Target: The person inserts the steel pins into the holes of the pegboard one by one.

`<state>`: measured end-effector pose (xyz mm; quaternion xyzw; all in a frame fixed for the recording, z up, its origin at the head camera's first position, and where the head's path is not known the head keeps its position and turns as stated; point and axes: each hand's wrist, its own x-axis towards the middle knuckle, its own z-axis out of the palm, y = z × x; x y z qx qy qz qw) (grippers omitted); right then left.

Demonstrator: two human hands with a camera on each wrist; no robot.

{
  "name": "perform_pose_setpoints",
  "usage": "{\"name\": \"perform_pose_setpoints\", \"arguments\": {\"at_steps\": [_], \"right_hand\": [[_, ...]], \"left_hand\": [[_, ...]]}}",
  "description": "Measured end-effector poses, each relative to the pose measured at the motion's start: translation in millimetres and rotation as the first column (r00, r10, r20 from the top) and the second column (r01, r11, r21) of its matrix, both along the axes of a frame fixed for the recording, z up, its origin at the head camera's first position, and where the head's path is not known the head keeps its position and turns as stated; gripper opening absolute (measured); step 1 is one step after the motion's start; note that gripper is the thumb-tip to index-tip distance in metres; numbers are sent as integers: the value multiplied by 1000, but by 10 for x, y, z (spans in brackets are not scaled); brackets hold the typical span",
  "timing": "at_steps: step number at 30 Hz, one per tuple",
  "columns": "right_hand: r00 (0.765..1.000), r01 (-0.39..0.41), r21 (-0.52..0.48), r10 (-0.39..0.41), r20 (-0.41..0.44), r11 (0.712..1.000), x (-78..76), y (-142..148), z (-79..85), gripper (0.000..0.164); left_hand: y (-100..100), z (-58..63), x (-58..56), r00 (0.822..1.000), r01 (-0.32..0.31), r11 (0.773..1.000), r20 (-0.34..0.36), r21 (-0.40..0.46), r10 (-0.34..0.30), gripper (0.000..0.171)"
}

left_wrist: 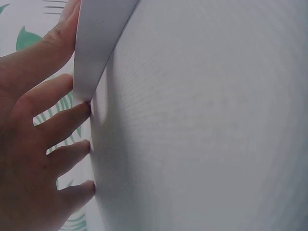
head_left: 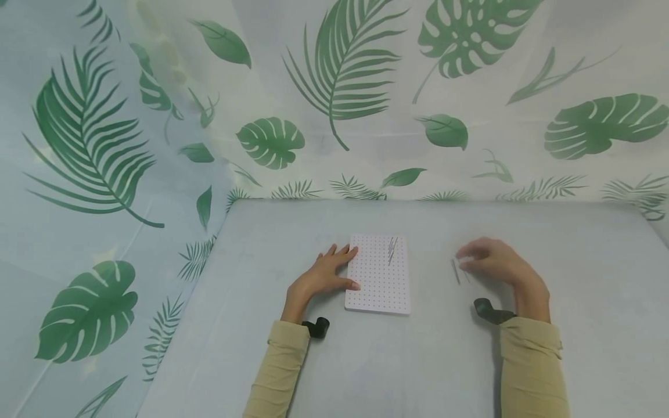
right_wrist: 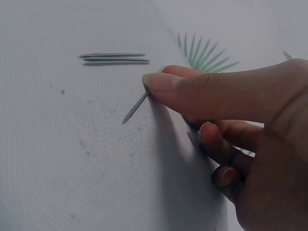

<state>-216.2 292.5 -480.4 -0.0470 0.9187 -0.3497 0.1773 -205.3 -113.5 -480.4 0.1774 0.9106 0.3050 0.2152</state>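
A white board (head_left: 376,290) with a grid of small holes lies on the table in the head view. Several thin grey metal pins (head_left: 391,251) stand at its upper right part. My left hand (head_left: 325,274) rests at the board's left side, fingers spread, with thumb and index finger on the board; in the left wrist view, the other fingertips (left_wrist: 86,146) touch the table beside the board's edge. To the right of the board, my right hand (head_left: 493,262) pinches one grey pin (right_wrist: 134,107) between thumb and index finger. Several loose pins (right_wrist: 115,59) lie side by side near those fingertips.
The table (head_left: 397,371) has a pale grey cover. Leaf-patterned curtains (head_left: 355,157) hang behind it and along its left side. A dark camera mount (head_left: 491,312) sits on the right wrist, another (head_left: 317,328) on the left.
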Motion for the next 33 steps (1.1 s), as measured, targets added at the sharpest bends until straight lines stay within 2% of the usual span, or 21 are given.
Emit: {"name": "perform_pose_setpoints", "arguments": {"at_steps": [6, 25, 33], "right_hand": [[999, -16, 12, 16, -41, 1000, -14, 16, -9, 34], [997, 63, -13, -64, -49, 998, -10, 72, 10, 34], [995, 78, -51, -81, -65, 996, 0, 44, 68, 41]], "left_hand": [[-4, 4, -4, 1000, 0, 1000, 1, 0, 0, 92], [9, 5, 5, 1000, -10, 1000, 3, 1, 10, 92], [9, 26, 16, 1000, -10, 1000, 7, 4, 10, 92]]}}
